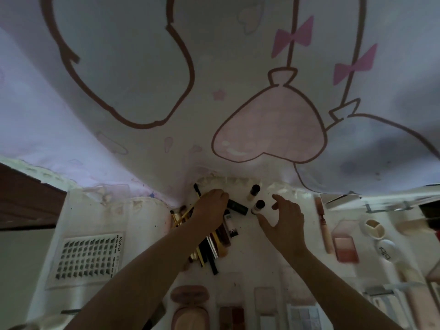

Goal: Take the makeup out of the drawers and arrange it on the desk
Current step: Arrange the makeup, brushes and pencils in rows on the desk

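Reaching over the pale surface (147, 236): left hand (209, 208) fingers grasp a black tube (237, 206) above the brush pile (209, 244); right hand (285, 220) fingers released, spread beside a dark-capped bottle (257, 206).

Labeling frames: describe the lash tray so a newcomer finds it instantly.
Start at the desk under the cartoon curtain and go to its left side, left of the left hand. The lash tray lies flat there: a white card gridded with dark lash clusters, unlike the tubes and compacts.
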Tool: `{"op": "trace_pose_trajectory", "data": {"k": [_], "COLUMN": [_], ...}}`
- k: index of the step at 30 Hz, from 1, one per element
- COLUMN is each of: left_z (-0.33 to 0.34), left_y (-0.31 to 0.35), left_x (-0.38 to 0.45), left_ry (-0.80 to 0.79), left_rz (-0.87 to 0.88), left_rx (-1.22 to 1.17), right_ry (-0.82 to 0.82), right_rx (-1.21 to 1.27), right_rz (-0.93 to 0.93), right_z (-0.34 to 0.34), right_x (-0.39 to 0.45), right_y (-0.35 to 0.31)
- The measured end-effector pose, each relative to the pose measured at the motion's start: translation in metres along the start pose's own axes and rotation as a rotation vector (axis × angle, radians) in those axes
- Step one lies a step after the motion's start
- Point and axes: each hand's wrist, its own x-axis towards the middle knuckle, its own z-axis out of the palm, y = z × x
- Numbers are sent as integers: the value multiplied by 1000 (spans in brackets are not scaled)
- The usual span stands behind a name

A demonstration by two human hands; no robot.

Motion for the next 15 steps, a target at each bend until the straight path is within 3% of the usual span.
{"op": "trace_pose_trajectory", "data": {"k": [3,7,10,13,15], "left_z": [-5,-16,-33,-42,-51], "left_y": [0,8,20,24,23], "left_x": [-22,-51,-66,-68,-71], "left_ry": [213,270,177,106,106], "left_rz": [127,233,273,288,301], "left_rx": [-90,-160,-236,-283,-302], "right_ry": [-21,-196,-202,-352,-328], "right_rx": [227,360,370,375,429], "right_rz": [-79,-239,-232,-168,-125], "right_z": [-14,-32,-47,-71,-89], "right_x": [-16,-27,-24,-21,-19], "right_y": [-9,-28,-35,-34,-26]}}
